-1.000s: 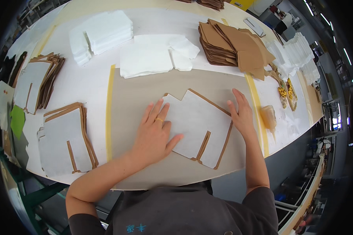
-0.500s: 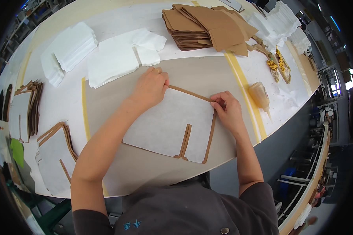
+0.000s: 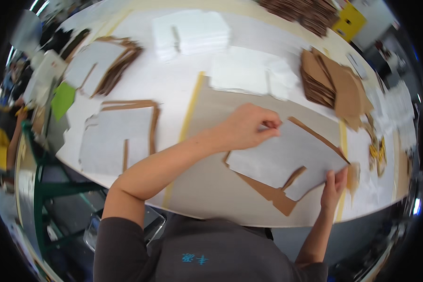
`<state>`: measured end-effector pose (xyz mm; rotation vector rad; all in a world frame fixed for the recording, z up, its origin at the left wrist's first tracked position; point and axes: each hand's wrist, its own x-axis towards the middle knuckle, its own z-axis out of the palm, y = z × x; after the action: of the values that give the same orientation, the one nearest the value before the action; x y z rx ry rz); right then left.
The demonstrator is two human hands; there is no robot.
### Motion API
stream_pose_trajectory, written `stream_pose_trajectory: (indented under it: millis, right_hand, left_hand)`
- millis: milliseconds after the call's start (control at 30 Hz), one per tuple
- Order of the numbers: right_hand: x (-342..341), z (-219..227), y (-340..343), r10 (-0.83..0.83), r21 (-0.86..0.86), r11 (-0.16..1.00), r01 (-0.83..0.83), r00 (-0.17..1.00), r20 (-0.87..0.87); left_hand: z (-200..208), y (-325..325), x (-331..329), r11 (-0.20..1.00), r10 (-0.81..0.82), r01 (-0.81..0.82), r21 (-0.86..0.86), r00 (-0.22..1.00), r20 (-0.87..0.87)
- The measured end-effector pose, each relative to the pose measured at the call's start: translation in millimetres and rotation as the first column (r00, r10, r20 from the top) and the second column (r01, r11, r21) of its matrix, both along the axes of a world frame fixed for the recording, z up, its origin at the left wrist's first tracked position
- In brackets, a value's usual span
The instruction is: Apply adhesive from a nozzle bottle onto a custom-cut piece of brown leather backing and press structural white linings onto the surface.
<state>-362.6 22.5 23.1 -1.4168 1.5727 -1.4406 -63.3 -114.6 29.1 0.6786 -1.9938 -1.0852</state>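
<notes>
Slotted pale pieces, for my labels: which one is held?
The piece over the grey mat, in the right hand; the others lie in the far left stack and near left stack.

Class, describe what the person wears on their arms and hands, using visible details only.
The left hand and right hand are gloveless, wrists without bands. Dark grey short sleeves leave the forearms uncovered; the matching top bears a blue marking.

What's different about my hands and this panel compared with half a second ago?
Your left hand seems to have released the far edge of the flat, brown-edged white panel. Your right hand moved from its far right corner onto the right edge; the near edge lifted, showing brown beneath. The stacked white cut-out sheets stayed put.
</notes>
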Motion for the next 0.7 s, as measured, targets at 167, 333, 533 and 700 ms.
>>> stream_pose_trajectory:
  millis: [167, 333, 533, 700]
  right_hand:
    - [83.5, 23.4, -26.2, 0.338, 0.244, 0.874, -0.419, 0.887, 0.315]
    - [245.9, 21.6, -67.7, 0.571, 0.292, 0.572, -0.767, 0.627, 0.53]
    - [311.4, 5.2, -85.6, 0.668, 0.473, 0.466, -0.747, 0.648, 0.366]
    - [199.5, 17.5, -38.4, 0.563, 0.269, 0.817, -0.51, 0.605, -0.563]
  left_hand:
    - [50.5, 40.2, 120.9, 0.969, 0.218, -0.223, 0.103, 0.974, 0.057]
    - [53.2, 67.3, 288.5, 0.833, 0.38, -0.475, 0.285, 0.864, 0.329]
    - [2.4, 69.8, 366.0, 0.496, 0.853, -0.707, -0.504, 0.288, 0.436]
    - [16.2, 113.7, 306.3, 0.483, 0.875, -0.746, -0.458, 0.41, 0.255]
